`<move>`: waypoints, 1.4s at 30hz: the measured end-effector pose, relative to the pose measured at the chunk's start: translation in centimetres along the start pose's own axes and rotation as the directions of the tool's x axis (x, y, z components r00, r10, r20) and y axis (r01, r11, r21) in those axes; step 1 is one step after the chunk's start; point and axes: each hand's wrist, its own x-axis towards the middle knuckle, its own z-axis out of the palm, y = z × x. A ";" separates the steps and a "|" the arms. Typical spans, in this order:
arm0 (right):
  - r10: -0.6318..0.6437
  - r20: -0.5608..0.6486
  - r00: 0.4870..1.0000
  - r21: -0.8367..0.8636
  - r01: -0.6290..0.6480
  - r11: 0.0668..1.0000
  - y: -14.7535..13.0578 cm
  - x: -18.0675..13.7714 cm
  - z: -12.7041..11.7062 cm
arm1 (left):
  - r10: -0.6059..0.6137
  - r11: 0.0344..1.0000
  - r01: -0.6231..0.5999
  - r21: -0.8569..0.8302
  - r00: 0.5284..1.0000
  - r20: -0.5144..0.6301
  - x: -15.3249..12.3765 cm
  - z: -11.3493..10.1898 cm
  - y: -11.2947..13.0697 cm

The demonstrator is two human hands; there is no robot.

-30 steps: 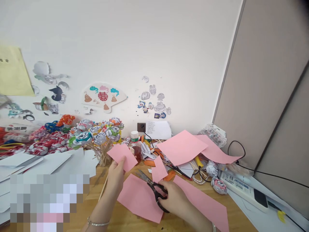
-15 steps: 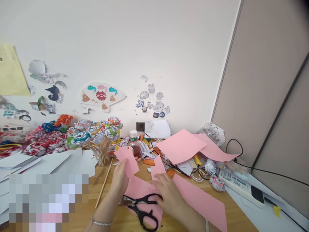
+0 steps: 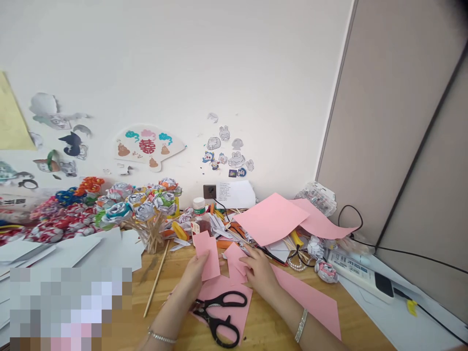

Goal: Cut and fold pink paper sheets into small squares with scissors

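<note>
My left hand (image 3: pixel 195 273) is closed on small pink paper pieces (image 3: pixel 212 261), thumb on top, held up over the table. My right hand (image 3: pixel 261 268) has its fingers on another small pink paper piece (image 3: pixel 234 253), pinching it at its right side; the thumb is mostly hidden. Black-handled scissors (image 3: pixel 213 319) lie below both hands, across a larger pink sheet (image 3: pixel 243 292). My left forearm partly covers the scissors' blades.
A long pink strip (image 3: pixel 310 300) lies at the right. Behind are more pink sheets (image 3: pixel 272 219), a jar (image 3: pixel 199 209), paper flowers (image 3: pixel 146 204) on sticks and paper scraps. A thin wooden stick (image 3: pixel 156 280) lies left. A power strip (image 3: pixel 360 273) with a cable sits far right.
My left hand has moved right with its paper pieces, turning them more upright. My right hand has moved up and away from the scissors, onto the small pink piece. The view has shifted slightly.
</note>
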 end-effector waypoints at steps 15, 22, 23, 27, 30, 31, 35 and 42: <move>-0.079 0.304 0.950 0.031 0.073 0.997 -0.7 -0.2 -1.5 | -0.067 0.991 0.056 -0.118 0.994 -0.088 1.1 -0.1 0.3; -0.002 -0.005 1.000 0.175 0.003 0.985 -0.6 0.0 -0.5 | -0.094 0.994 0.089 -0.061 0.993 -0.068 0.5 -0.1 -0.2; 0.030 -0.028 0.999 0.203 -0.024 0.979 -0.7 0.0 -0.7 | -0.101 0.994 0.098 -0.049 0.993 -0.059 0.4 -0.1 -0.3; 0.249 -0.148 0.957 0.463 -0.156 0.872 -1.0 0.1 -1.6 | -0.151 0.989 0.151 -0.003 0.988 -0.014 0.2 0.1 -0.9; 0.383 -0.168 0.908 0.659 -0.185 0.729 -0.9 0.4 -1.8 | -0.174 0.985 0.174 0.022 0.985 0.000 -0.3 0.6 -1.2; 0.406 -0.161 0.899 0.702 -0.185 0.688 -0.8 0.4 -1.7 | -0.165 0.986 0.164 0.029 0.986 0.024 -0.5 0.8 -1.2; 0.478 -0.054 0.877 0.864 -0.199 0.462 -1.1 0.4 -1.3 | -0.083 0.996 0.076 0.042 0.977 0.195 -1.6 1.7 -1.5; 0.489 -0.225 0.843 0.744 -0.175 0.645 -3.0 -0.6 -2.3 | -0.148 0.989 0.150 0.013 0.958 0.246 -2.5 3.0 -1.9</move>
